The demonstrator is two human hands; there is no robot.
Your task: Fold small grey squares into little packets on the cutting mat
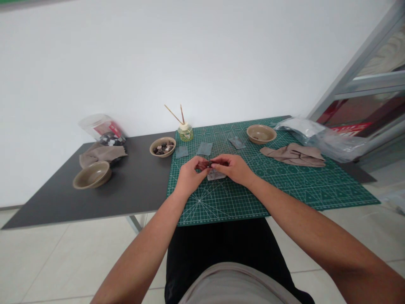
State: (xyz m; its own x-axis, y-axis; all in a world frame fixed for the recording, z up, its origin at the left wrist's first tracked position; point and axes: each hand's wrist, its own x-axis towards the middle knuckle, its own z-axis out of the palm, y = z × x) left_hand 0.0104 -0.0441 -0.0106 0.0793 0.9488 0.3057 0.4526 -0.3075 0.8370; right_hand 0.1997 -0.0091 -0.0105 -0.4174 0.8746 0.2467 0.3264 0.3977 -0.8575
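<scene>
- Dark-grey, flat rectangular tabletop [136, 181]: supports all items below.
- Green, white-gridded rectangular cutting mat [240, 207]: on R part of tabletop, w/ work approx. at its L-centre.
- L hand [189, 175] & R hand [236, 169]: bare, meeting over mat; thumbs & fingers of both drawn in to a pinch, almost no gap, on one small pc.
- Tan, round, glossy bowl [163, 156] of dark & pale pcs: beyond L hand, to its L.
- Pale-grey, flat pc. [216, 175], material unclear: on mat, just below & nr. side of fingertips; visible edge runs approx. L–R; rest hidden, so full long axis n/d.
- Small, dark, irregular pc. [209, 164], material unclear: held btwn both sets of fingertips, neither hand clearly nearer; pointing & long axis n/d (mostly covered).
</scene>
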